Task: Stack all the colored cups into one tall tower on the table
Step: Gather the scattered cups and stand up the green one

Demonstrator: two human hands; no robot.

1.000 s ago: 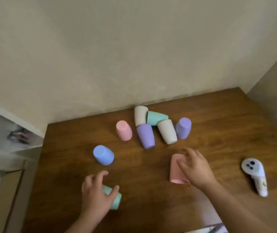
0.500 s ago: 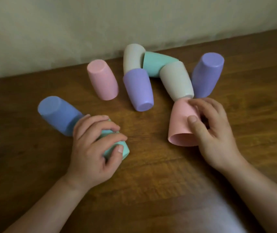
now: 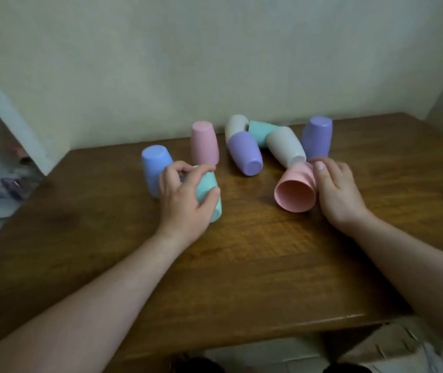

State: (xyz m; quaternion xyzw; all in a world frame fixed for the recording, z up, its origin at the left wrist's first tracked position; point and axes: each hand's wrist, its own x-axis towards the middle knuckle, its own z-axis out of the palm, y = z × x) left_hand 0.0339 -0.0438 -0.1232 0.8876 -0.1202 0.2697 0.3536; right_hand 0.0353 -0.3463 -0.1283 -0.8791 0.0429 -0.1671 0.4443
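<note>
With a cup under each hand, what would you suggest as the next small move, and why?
Probably tip the pink cup mouth-down onto the bare table as the tower's base. It lies on its side with its mouth towards the camera, the right hand already on it, and no cups are stacked yet. The left hand, closed on the teal cup, could cap it next.

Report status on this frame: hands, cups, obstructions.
Left hand gripping teal cup. Right hand tipping pink cup, mouth toward camera. No tower yet; remaining cups loose. Nothing blocking.
</note>
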